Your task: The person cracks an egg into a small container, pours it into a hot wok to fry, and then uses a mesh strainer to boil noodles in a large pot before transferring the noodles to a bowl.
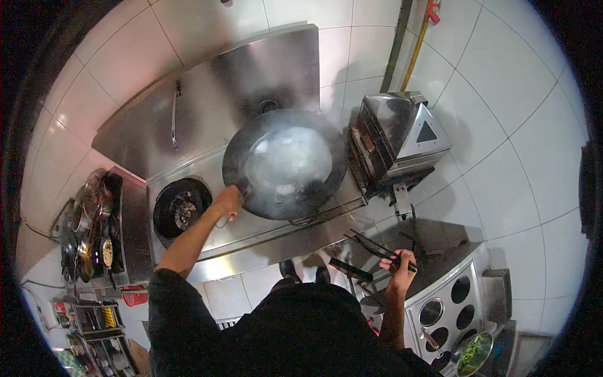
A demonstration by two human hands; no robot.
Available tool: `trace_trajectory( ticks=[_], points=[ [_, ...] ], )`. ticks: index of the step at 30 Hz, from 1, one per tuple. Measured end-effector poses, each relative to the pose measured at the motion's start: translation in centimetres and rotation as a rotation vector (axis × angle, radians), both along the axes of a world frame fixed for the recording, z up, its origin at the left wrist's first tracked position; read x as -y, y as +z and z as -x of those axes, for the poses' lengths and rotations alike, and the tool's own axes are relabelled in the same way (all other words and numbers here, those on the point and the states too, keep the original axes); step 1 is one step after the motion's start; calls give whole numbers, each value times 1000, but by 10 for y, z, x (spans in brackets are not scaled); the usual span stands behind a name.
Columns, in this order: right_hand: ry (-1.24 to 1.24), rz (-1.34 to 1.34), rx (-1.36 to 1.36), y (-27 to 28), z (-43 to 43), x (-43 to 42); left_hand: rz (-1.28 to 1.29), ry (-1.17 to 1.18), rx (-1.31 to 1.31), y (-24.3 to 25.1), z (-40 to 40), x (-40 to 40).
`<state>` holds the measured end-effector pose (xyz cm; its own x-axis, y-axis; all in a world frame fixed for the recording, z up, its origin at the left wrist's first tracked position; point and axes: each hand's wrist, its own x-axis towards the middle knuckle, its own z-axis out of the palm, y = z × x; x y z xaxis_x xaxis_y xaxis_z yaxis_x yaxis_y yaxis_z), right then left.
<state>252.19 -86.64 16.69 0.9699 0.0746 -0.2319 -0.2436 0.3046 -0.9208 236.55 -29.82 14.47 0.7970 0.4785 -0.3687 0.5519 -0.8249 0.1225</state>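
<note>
A large dark wok [340, 162] sits on the stainless-steel range, with pale, steaming liquid [294, 155] inside. At the wok's near-left rim, my left hand [228, 202] is closed around a utensil handle [222, 221]; steam and the hand hide the utensil's other end. My right hand [400, 267] grips long black chopsticks [370, 245], apart from the wok and to its lower right. Their tips point up and left, slightly spread. Left of my left hand is a smaller black pan-like vessel [161, 219] with dark and pale pieces inside.
A stainless-steel box-shaped appliance [398, 136] stands right of the wok. At lower right, a metal counter with round openings [447, 301] has a strainer of green vegetables [473, 353] by it. Pans [89, 226] crowd the left side. A thin faucet [174, 118] hangs before the backsplash.
</note>
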Motion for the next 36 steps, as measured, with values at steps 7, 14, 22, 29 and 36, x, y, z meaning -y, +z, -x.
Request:
trace_trajectory(
  ticks=[7,14,22,29,36],
  points=[
    [-65,-4,-30,5,2,6,527,375,95,20,-74,82],
    [-66,-23,-46,0,3,12,773,525,328,0,-109,107],
    [-74,28,-29,2,0,8,1098,516,483,32,-128,122],
    [-64,20,-4,9,-2,8,1029,506,522,70,-84,116],
    [3,-2,-27,7,-3,-6,838,555,521,65,-14,58]
  ],
)
